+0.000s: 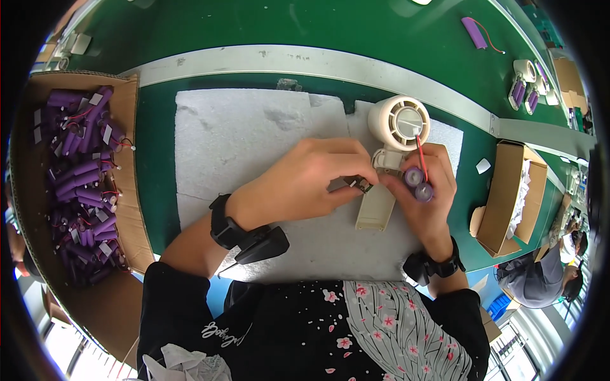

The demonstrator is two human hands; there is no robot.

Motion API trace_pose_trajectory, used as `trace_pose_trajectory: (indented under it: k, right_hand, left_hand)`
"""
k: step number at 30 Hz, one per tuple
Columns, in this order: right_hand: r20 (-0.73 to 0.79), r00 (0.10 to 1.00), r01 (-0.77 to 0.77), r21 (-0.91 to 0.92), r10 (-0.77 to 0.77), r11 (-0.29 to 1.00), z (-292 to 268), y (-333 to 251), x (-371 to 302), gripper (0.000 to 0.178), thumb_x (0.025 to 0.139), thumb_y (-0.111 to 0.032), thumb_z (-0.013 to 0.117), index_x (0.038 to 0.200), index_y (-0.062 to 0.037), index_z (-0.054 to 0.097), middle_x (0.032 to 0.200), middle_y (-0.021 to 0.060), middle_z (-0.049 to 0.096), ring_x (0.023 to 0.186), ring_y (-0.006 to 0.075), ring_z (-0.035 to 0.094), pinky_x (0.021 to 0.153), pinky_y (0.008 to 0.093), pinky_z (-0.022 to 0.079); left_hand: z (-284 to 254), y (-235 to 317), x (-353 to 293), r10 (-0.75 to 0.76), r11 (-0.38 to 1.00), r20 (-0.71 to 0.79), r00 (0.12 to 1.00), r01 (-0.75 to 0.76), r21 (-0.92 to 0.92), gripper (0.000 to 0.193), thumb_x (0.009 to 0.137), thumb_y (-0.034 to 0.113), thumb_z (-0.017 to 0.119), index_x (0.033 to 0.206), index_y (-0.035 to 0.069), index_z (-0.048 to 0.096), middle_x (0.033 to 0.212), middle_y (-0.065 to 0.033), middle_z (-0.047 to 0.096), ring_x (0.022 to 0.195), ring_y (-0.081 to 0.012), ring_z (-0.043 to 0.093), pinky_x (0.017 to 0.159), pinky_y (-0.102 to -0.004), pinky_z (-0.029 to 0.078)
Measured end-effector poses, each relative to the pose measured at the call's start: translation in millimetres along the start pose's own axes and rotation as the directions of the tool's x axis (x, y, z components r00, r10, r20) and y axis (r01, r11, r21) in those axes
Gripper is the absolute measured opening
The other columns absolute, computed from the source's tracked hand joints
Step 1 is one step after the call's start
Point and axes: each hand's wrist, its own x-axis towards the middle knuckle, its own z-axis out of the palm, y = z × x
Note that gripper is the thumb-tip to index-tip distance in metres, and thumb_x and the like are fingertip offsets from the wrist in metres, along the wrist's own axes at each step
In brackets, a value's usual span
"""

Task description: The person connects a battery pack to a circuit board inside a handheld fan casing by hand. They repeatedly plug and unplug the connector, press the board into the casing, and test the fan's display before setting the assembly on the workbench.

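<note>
My left hand (305,181) is closed, its thumb and fingers pinching a small dark circuit board (362,185). Beside it my right hand (435,190) is wrapped round a purple two-cell battery pack (419,185), the cell ends facing up. A red wire (421,155) runs from the pack to the round head of a cream handheld fan (399,122). The fan's head lies just beyond my hands on the foam sheet. Its open handle shell (375,209) reaches toward me between both hands. My fingers partly hide the joint between head and handle.
A cardboard box (130,190) of purple battery packs stands at the left. The grey-white foam sheet (235,127) covers the work surface. At the right sits a small carton (486,222) with white pieces. Beyond a pale rail (286,60) lie a loose pack (473,33) and fan parts (522,82).
</note>
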Motion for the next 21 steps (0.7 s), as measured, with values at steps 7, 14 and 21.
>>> trace_pose_trajectory:
  k: [7,14,21]
  right_hand:
    - [-0.016,0.99,0.138,0.04,-0.138,0.99,0.5,-11.0,-6.3,0.035,0.063,0.0,0.083,0.086,-0.0066,0.058,0.091,0.0082,0.067,0.085,0.0258,0.06,0.072,0.034,0.05]
    - [0.007,0.989,0.148,0.013,-0.148,0.989,7.9,-13.9,-7.3,0.031,0.062,0.0,0.08,0.083,-0.0084,0.06,0.093,0.0048,0.07,0.084,0.0272,0.059,0.072,0.0336,0.049]
    - [0.037,0.993,0.113,0.005,-0.113,0.994,7.4,-14.8,-7.5,0.03,0.062,-0.001,0.08,0.083,-0.0085,0.061,0.089,0.0028,0.07,0.082,0.0264,0.057,0.071,0.0327,0.048]
  left_hand:
    - [-1.3,2.3,0.2,-0.09,0.993,-0.051,0.995,0.086,-0.081,0.03,0.069,-0.003,0.078,0.096,0.006,0.067,0.088,-0.0076,0.069,0.079,-0.0245,0.068,0.069,-0.0305,0.055]
    - [-5.6,2.0,0.3,-0.049,0.997,-0.003,0.999,0.048,-0.056,0.031,0.067,-0.001,0.079,0.095,0.006,0.067,0.088,-0.008,0.069,0.079,-0.0241,0.068,0.068,-0.0309,0.054]
    - [-3.6,1.9,-1.9,-0.032,0.998,0.033,0.999,0.034,-0.052,0.031,0.065,-0.002,0.079,0.094,0.009,0.07,0.093,-0.0066,0.067,0.076,-0.0234,0.066,0.068,-0.0302,0.053]
